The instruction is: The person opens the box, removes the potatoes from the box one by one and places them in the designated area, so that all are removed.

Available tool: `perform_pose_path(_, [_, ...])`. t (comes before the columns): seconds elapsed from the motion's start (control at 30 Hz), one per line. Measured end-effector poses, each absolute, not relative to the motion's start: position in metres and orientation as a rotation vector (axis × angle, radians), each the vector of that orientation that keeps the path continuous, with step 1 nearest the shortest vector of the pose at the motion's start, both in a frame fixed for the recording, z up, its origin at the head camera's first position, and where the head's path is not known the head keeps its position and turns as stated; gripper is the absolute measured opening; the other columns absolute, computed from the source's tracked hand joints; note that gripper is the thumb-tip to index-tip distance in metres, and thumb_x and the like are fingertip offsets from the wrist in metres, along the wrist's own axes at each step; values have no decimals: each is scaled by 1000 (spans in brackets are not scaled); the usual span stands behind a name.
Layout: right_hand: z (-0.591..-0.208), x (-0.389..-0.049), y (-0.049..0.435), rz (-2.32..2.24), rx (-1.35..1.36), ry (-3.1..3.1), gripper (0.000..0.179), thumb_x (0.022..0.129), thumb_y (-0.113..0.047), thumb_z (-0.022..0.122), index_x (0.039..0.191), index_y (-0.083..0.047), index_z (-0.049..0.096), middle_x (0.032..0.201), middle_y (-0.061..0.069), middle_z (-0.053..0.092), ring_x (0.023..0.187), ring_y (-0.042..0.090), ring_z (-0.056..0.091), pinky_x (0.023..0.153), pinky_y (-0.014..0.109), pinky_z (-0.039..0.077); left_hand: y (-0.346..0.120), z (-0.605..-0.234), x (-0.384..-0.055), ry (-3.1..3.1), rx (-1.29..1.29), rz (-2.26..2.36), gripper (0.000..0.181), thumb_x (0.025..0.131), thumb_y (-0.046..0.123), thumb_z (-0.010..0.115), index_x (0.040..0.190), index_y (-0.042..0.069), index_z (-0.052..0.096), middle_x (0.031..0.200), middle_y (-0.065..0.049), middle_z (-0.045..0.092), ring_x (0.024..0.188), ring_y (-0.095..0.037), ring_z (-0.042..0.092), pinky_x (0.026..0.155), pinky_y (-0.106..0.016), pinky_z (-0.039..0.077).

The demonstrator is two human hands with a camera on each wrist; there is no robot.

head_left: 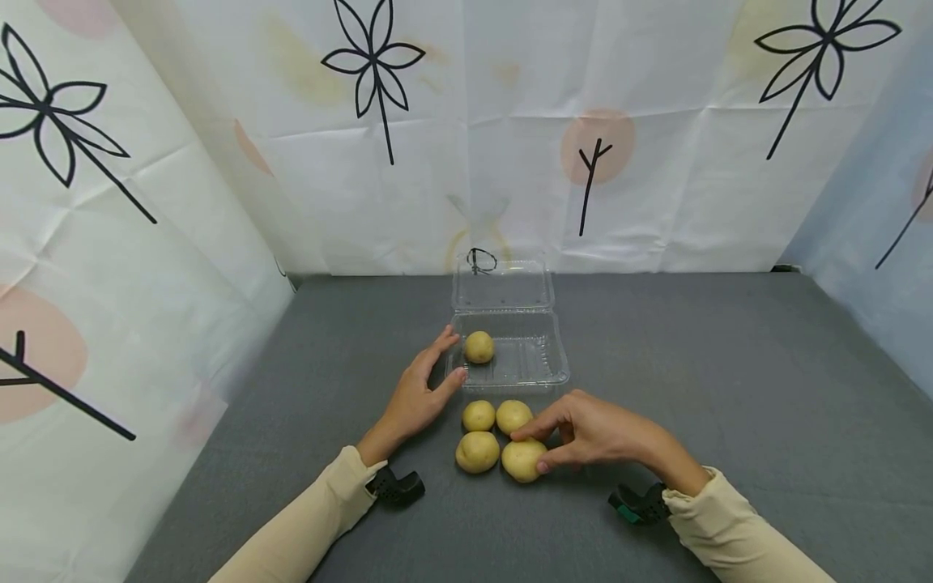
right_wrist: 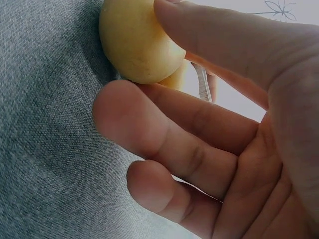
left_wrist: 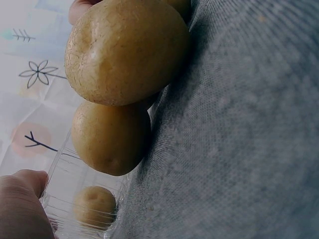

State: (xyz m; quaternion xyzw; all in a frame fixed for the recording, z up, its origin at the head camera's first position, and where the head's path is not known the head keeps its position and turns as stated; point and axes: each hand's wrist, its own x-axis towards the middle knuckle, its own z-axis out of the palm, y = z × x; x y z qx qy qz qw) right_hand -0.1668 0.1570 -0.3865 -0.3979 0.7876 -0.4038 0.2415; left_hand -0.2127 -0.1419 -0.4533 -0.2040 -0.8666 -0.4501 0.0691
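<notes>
A clear plastic clamshell container (head_left: 525,348) lies with its lid (head_left: 503,283) folded back, and one potato (head_left: 479,347) sits inside at its left. My left hand (head_left: 419,397) rests against the container's left side, fingers extended along the edge and thumb at the near left corner. In front of the container, my right hand (head_left: 598,433) pinches the near right potato (head_left: 521,463) between thumb and fingers. Beside it are the near left potato (head_left: 477,453), the far left potato (head_left: 479,416) and the far right potato (head_left: 513,415). The right wrist view shows the thumb (right_wrist: 209,35) against the pinched potato.
A grey cloth (head_left: 350,324) covers the table. White printed sheets (head_left: 510,178) stand along the back and both sides, the back one just behind the lid. Both wrists carry a dark strapped device, one by the left sleeve (head_left: 321,502), one by the right sleeve (head_left: 729,518).
</notes>
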Motion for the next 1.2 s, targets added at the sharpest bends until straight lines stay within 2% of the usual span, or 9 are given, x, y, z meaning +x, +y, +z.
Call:
perform_pose_path(0.3, [-385,-167,159,-1126,-1069,2139,50,88,-26,81,134,-14,69,125,11,74,48,17,63,49,29,55,-142,-453,-212,-2606,-611,-1369,61,101,37,61,156,19,43,169,7,28,155,-28,30,121,-64,27])
perform_pose_path(0.53, [-380,-168,162,-1141,-1052,2145,47,88,-27,81,131,-14,71,125,11,74,51,19,65,50,29,56,-142,-452,-212,-2601,-621,-1363,61,101,37,61,156,18,43,169,7,28,154,-29,31,120,-64,27])
perform_pose_path(0.7, [-374,-169,166,-1124,-1025,2199,43,88,-24,80,129,-13,72,121,13,75,48,17,61,50,28,54,-142,-452,-212,-2594,-625,-1363,60,101,36,61,156,18,43,168,6,29,154,-29,31,120,-64,27])
perform_pose_path(0.97, [-370,-170,169,-1118,-1034,2271,43,90,-27,79,130,-13,72,115,13,77,48,0,49,48,24,47,-142,-453,-213,-2589,-628,-1365,60,101,35,61,156,17,44,168,5,29,154,-28,31,120,-63,27])
perform_pose_path(1.2, [-369,-175,168,-1191,-1125,2403,39,91,-26,78,127,-12,73,108,12,78,58,6,62,54,26,53,-142,-455,-214,-2586,-624,-1348,60,101,36,61,156,18,44,168,6,29,154,-29,32,120,-64,28])
